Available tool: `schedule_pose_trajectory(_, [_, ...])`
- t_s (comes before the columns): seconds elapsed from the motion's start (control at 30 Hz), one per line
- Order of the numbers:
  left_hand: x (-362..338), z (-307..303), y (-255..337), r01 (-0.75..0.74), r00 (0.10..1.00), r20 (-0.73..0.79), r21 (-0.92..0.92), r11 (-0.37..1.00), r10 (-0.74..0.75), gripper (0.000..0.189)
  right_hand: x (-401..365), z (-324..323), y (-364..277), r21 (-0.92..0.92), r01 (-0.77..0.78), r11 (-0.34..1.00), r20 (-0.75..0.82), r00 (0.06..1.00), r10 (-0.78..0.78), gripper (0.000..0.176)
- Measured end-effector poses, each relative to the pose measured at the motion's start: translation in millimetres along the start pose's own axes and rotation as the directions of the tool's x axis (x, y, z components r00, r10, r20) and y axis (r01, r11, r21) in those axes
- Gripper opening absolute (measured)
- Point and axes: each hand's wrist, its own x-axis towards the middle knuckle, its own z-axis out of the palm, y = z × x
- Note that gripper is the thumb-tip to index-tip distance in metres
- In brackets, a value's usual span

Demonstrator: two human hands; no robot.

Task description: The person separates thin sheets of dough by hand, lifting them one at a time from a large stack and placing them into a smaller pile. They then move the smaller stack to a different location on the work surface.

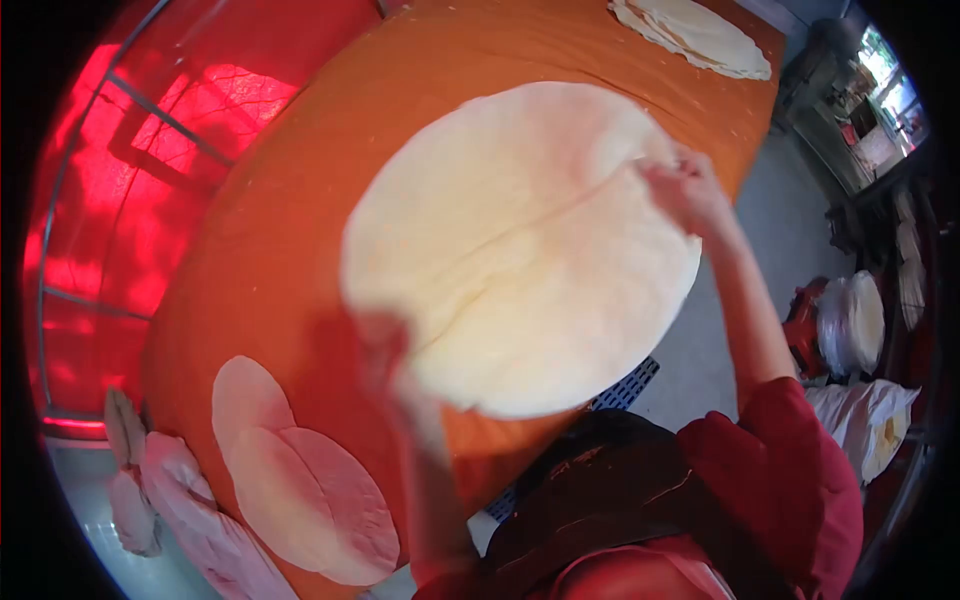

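Note:
A large, thin, round flatbread [520, 250] is stretched between my two hands above the orange-covered table [290, 240]. A crease runs across it from one hand to the other. My right hand [688, 188] pinches its right edge, fingers closed. At the lower left edge, my left hand [388, 350] grips the sheet too, though motion blurs its fingers. Smaller, overlapping flatbreads [310, 495] lie on the cloth near my left forearm.
A pile of flatbread [695, 38] rests at the table's far right end. Wrapped bundles [190, 500] stand beside the left edge. On the right are a plastic-wrapped round stack [855, 320] and a white bag [860, 420]. A dark blue perforated crate [627, 385] shows near my body.

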Motion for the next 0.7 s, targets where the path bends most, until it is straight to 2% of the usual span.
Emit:
schedule_pose_trajectory(0.03, [1.5,49.1,4.5,0.327,0.932,-0.061,-0.280,0.902,-0.357,0.038,11.7,-27.5,4.3,0.007,-0.042,0.999,0.000,0.999,0.042,0.017])
schedule_pose_trajectory(0.07, [0.6,76.8,-4.2,0.426,0.894,-0.030,-0.255,0.868,-0.448,0.036,19.4,-42.5,12.1,0.249,-0.059,0.967,0.003,0.998,0.061,0.021])
schedule_pose_trajectory(0.1, [-7.7,91.3,-36.4,0.455,0.875,-0.073,-0.215,0.864,-0.479,0.032,34.4,-64.8,35.5,0.169,-0.124,0.978,0.006,0.992,0.125,0.026])
schedule_pose_trajectory(0.13, [-20.3,101.9,-62.3,0.462,0.874,-0.047,-0.228,0.857,-0.484,0.028,46.4,-84.2,75.4,0.017,-0.207,0.978,0.002,0.978,0.207,0.029])
schedule_pose_trajectory(0.17, [-30.9,112.0,-80.6,0.471,0.871,-0.110,-0.096,0.877,-0.479,0.029,58.0,-95.7,103.4,-0.137,-0.281,0.950,-0.014,0.959,0.281,0.032])
schedule_pose_trajectory(0.2, [-29.1,112.9,-70.4,0.433,0.901,-0.095,0.141,0.890,-0.423,0.033,63.9,-97.2,106.4,-0.144,-0.272,0.952,0.016,0.961,0.277,0.032])
schedule_pose_trajectory(0.27, [-22.9,113.2,-51.3,0.526,0.845,-0.075,0.295,0.798,-0.529,0.036,68.0,-95.5,115.5,0.131,-0.350,0.927,0.003,0.936,0.353,0.035])
schedule_pose_trajectory(0.3, [-24.5,109.0,-52.6,0.538,0.840,-0.109,0.296,0.789,-0.531,0.036,64.7,-96.5,115.4,0.120,-0.363,0.924,0.035,0.932,0.361,0.035])
schedule_pose_trajectory(0.33, [-21.6,105.5,-58.0,0.374,0.924,-0.147,0.535,0.758,-0.353,0.036,62.4,-99.0,109.9,0.048,-0.290,0.956,0.005,0.957,0.290,0.035])
schedule_pose_trajectory(0.37, [-16.3,100.9,-64.1,0.206,0.978,-0.129,0.743,0.637,-0.165,0.036,61.2,-101.1,109.5,-0.022,-0.208,0.978,-0.018,0.978,0.208,0.036])
schedule_pose_trajectory(0.4, [-11.1,98.5,-72.6,0.229,0.973,-0.166,0.749,0.621,-0.158,0.036,61.8,-112.4,122.4,-0.053,-0.059,0.997,-0.103,0.993,0.053,0.035])
schedule_pose_trajectory(0.43, [-7.9,99.8,-83.2,0.301,0.948,-0.140,0.691,0.658,-0.287,0.039,59.6,-118.0,134.0,-0.091,0.091,0.992,-0.177,0.978,-0.106,0.033])
schedule_pose_trajectory(0.47, [-8.2,100.5,-89.0,0.375,0.910,-0.108,0.627,0.683,-0.400,0.042,52.4,-107.2,127.6,0.014,0.090,0.996,-0.196,0.977,-0.085,0.032])
schedule_pose_trajectory(0.5, [-11.7,110.4,-82.7,0.373,0.908,-0.145,0.706,0.602,-0.393,0.044,44.1,-95.1,121.8,0.123,0.086,0.989,-0.202,0.978,-0.060,0.031])
schedule_pose_trajectory(0.53, [-10.4,121.4,-67.9,0.384,0.904,-0.203,0.775,0.502,-0.376,0.047,47.7,-99.8,143.3,0.138,-0.065,0.988,-0.113,0.990,0.081,0.026])
schedule_pose_trajectory(0.57, [-4.7,124.5,-44.7,0.489,0.819,-0.200,0.733,0.473,-0.538,0.055,92.2,-156.4,239.5,-0.212,0.047,0.976,-0.070,0.996,-0.063,0.024])
schedule_pose_trajectory(0.6, [-20.5,118.9,-98.9,0.411,0.889,-0.191,0.734,0.541,-0.416,0.060,85.3,-139.9,213.8,-0.196,-0.024,0.980,-0.094,0.996,0.006,0.024])
schedule_pose_trajectory(0.63, [-38.6,117.9,-179.8,0.300,0.954,-0.208,0.676,0.673,-0.216,0.064,77.1,-123.4,183.6,-0.059,-0.150,0.987,-0.010,0.989,0.150,0.025])
schedule_pose_trajectory(0.67, [-39.5,117.8,-191.7,0.227,0.974,-0.178,0.709,0.668,-0.141,0.066,86.3,-131.4,190.1,0.017,-0.226,0.974,0.001,0.974,0.226,0.027])
schedule_pose_trajectory(0.7, [-20.8,105.4,-130.1,0.431,0.896,-0.160,0.531,0.729,-0.413,0.066,82.4,-123.3,172.5,0.057,-0.195,0.979,0.044,0.980,0.192,0.029])
